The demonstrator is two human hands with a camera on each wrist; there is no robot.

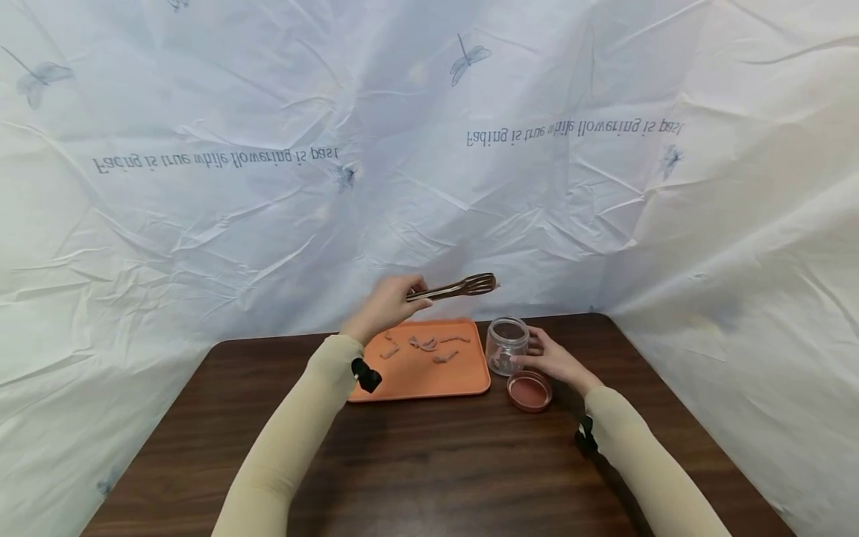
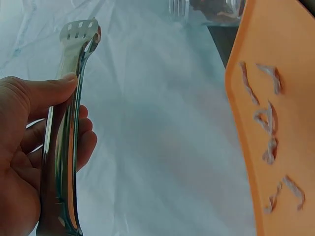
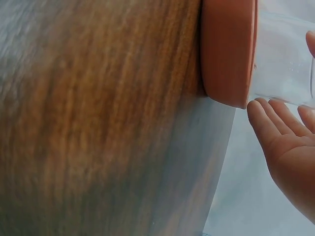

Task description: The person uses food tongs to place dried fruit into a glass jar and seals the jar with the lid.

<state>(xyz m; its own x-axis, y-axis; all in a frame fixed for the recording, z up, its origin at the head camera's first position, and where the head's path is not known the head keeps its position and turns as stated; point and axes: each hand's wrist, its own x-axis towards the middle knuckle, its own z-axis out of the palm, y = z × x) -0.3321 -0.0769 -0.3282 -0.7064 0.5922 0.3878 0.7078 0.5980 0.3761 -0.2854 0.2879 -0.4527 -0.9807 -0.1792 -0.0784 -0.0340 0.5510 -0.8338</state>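
Note:
My left hand [image 1: 391, 300] grips a pair of metal serving tongs [image 1: 452, 291] by the middle, thumb on one arm and fingers on the other. The tongs hang above the far edge of the orange tray [image 1: 423, 384], their slotted tips pointing right. A small pinkish bit shows at those tips, which are pressed close together. With thumb and fingers on either side, my right hand [image 1: 555, 361] holds a clear jar [image 1: 498, 356] beside the tray. The jar stands uncovered, with some pinkish pieces inside. Several thin, twisted pinkish-grey strips [image 2: 266, 118] lie scattered over the tray.
A reddish-brown lid [image 1: 529, 392] lies on the dark wooden table [image 1: 429, 462], just in front of the jar. White printed sheeting [image 1: 403, 201] hangs behind the table and along both sides.

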